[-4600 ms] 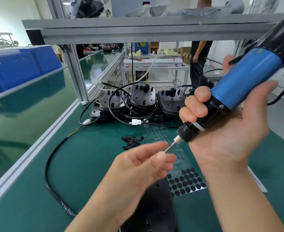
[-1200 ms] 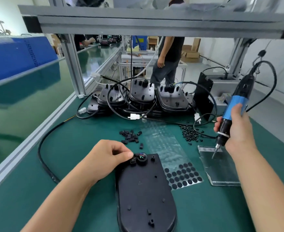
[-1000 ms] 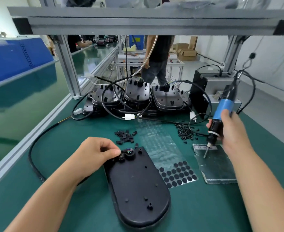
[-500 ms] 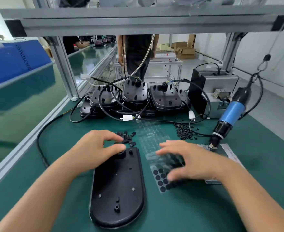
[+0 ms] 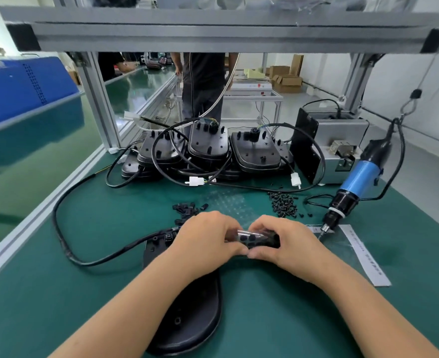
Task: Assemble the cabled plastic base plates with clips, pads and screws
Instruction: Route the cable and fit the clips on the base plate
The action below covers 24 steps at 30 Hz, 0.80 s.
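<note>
Clear film dotted with black pads, the pad sheet (image 5: 254, 239), is now up off the green mat (image 5: 278, 313) and bent between both our hands. Half a second ago our right hand (image 5: 285, 244) was only reaching flat over it; a second ago that hand had the blue screwdriver (image 5: 358, 182) down at the mat. Now the driver hangs on its cord at the right, tip just above the plastic bag (image 5: 347, 244), and nobody is touching it. So we judge the screw step is paused and the pad step has begun.

Our left hand (image 5: 208, 239) has come off the cable end of the base plate (image 5: 187, 306) and pinches the sheet's left edge with curled fingers; the right hand grips the other edge the same way (thumbs meeting underneath, as far as we can tell). The plate itself lies flat on the mat directly under our left forearm, its black cable (image 5: 66, 244) looping away to the left.

Loose clips (image 5: 184, 209) sit just beyond our left knuckles, the screws (image 5: 283, 202) lie farther right, and finished plates (image 5: 208, 148) are stacked at the back. Next, we expect, one pad must be peeled and pressed onto the plate.
</note>
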### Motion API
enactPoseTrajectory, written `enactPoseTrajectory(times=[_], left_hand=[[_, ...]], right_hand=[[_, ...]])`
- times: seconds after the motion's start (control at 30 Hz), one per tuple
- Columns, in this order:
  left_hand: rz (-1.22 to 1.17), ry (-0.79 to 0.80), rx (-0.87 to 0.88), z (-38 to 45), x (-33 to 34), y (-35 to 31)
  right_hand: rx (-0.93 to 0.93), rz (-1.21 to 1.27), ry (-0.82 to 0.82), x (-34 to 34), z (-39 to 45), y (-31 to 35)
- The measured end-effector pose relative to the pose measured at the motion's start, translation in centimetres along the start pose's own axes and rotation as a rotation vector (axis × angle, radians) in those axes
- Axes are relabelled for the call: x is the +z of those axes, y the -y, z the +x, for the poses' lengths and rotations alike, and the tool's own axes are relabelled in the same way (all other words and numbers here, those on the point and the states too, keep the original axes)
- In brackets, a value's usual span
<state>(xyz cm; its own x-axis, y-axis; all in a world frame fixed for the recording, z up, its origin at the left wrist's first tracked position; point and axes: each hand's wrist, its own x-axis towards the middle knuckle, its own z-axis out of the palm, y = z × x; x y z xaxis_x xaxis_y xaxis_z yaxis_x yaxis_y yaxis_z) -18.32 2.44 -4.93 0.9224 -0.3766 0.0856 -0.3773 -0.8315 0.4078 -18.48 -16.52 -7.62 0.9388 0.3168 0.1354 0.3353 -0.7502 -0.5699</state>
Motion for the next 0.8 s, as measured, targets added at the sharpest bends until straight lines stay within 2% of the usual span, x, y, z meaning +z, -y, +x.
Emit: enactPoseTrajectory(times=[0.17, 0.3, 0.63, 0.8], left_hand=[[-0.014, -0.067, 0.026, 0.0, 0.2, 0.1], [-0.022, -0.064, 0.019, 0.0, 0.3, 0.1], [-0.064, -0.108, 0.092, -0.1, 0.6, 0.4], [-0.031, -0.075, 0.080, -0.1, 0.4, 0.2]], right_hand=[[-0.068, 0.139, -0.068, -0.9, -0.6, 0.7], [-0.141, 0.047, -0.190, -1.2, -0.5, 1.5], [-0.083, -0.058, -0.212, -1.3, 0.2, 2.4], [-0.055, -0.092, -0.263, -1.2, 0.2, 2.9]])
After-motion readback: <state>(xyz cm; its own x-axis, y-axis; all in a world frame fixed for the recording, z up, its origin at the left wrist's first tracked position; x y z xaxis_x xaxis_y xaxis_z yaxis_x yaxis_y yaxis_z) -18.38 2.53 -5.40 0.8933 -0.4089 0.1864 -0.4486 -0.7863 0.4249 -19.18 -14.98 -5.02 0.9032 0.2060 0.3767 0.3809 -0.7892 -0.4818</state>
